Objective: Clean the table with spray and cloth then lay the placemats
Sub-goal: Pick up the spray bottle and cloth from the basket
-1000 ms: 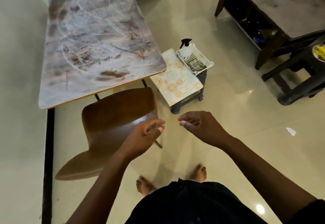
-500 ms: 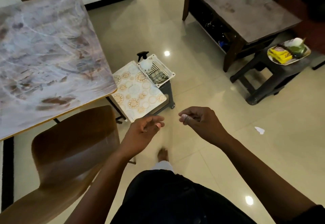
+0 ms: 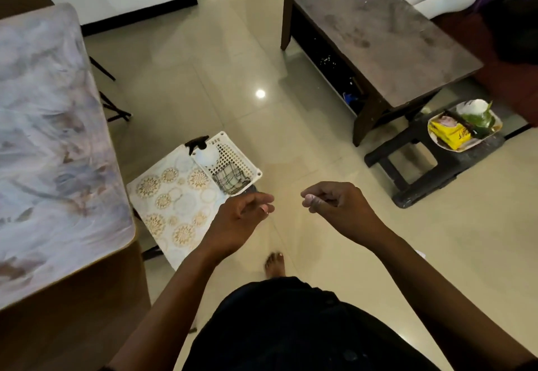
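Nearest the camera, over the pale tiled floor (image 3: 364, 254), both arms reach forward from a person in dark clothing, one bare foot (image 3: 275, 263) showing below them. The left hand (image 3: 238, 219) hangs in the air with its fingers loosely curled and its grip on nothing; its fingertips lie over the near corner of the white basket (image 3: 233, 155). The right hand (image 3: 340, 207) is held level with it, well apart, fingers loosely bent with the thumb resting along them, its grip likewise empty.

Just beyond the left hand a low stand carries the patterned placemats (image 3: 174, 207), pale with gold round motifs. The white basket sits on the far right part of them, holding the spray bottle (image 3: 203, 152) with its black trigger head at the far end and a dark checked cloth (image 3: 231, 180) at the near end.

To the left, the marble-patterned worktop (image 3: 49, 152) runs up the edge of the view, with a brown chair (image 3: 72, 327) just below its near edge.

Farther right stands a dark wooden table (image 3: 378, 33), and beside its near leg a black stool (image 3: 431, 167) bears a plate (image 3: 436, 137) with a yellow packet (image 3: 448, 134) and a green leaf.
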Available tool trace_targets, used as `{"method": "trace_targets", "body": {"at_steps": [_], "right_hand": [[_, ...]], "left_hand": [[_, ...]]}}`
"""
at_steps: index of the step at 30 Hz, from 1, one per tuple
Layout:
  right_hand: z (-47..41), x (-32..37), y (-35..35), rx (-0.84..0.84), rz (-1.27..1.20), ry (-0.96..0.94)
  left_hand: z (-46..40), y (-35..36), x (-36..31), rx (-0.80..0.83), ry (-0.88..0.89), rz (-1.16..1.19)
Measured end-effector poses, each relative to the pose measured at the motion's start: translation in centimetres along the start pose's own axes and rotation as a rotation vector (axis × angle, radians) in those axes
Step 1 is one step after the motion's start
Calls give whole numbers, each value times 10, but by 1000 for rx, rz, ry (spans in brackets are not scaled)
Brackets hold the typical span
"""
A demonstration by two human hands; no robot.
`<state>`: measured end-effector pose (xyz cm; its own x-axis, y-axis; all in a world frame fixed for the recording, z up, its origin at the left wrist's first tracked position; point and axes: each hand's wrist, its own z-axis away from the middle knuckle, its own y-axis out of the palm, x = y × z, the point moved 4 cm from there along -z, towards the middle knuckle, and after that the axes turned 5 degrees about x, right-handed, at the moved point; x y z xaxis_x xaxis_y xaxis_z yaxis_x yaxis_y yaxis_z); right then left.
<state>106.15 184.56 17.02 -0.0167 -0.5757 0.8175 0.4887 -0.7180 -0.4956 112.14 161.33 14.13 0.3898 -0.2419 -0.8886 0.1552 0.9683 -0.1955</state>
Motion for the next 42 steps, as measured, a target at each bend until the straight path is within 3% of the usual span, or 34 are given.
{"method": "trace_targets", "body": {"at_steps": [10, 25, 33, 42], "right_hand": [[-168, -17, -82, 68, -27, 38], [-440, 15, -204, 492, 150, -182], [-572, 80, -190, 662, 226, -298], [-722, 177, -116, 847, 304, -398]], "left_hand": [[-158, -22, -72, -60, -11, -38], [-339, -29, -148, -568, -131, 220], [-406, -96, -164, -808, -145, 345], [-472, -224, -154, -978, -208, 406]]}}
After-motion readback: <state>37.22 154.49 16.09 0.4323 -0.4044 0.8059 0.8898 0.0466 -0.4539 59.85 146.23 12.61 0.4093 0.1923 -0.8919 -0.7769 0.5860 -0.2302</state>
